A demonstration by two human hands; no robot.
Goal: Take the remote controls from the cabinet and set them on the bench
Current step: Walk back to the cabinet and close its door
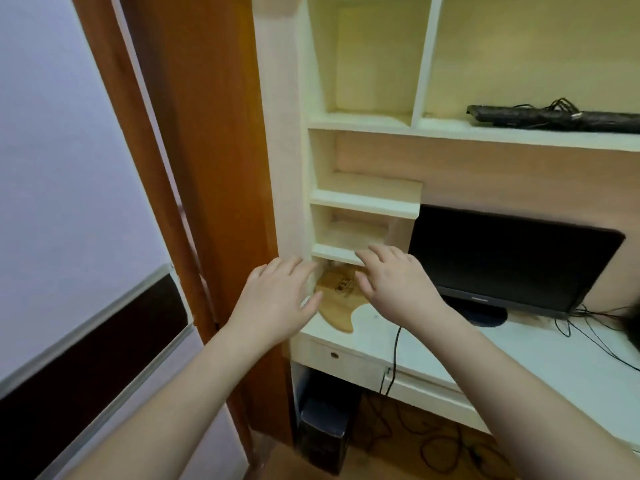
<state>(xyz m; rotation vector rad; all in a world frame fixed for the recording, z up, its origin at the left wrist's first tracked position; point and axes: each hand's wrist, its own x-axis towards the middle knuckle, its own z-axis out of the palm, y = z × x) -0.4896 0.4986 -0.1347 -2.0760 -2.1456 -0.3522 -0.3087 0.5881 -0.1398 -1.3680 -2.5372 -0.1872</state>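
Observation:
Both my hands reach toward the lowest nook of the cream cabinet [363, 199]. My left hand [277, 299] is at the nook's left edge, fingers apart, holding nothing. My right hand [394, 278] hovers just under the small shelf [336, 252], fingers spread and empty. Between the two hands lies a wooden guitar-shaped object [337, 306] on the desk surface. No remote control shows in view; the nook's inside is largely hidden behind my hands.
A black monitor [512, 261] stands on the white desk [519, 355] to the right, with cables trailing. A dark bar with wires [554, 116] lies on an upper shelf. An orange door frame [207, 168] stands left. A computer tower [325, 424] sits under the desk.

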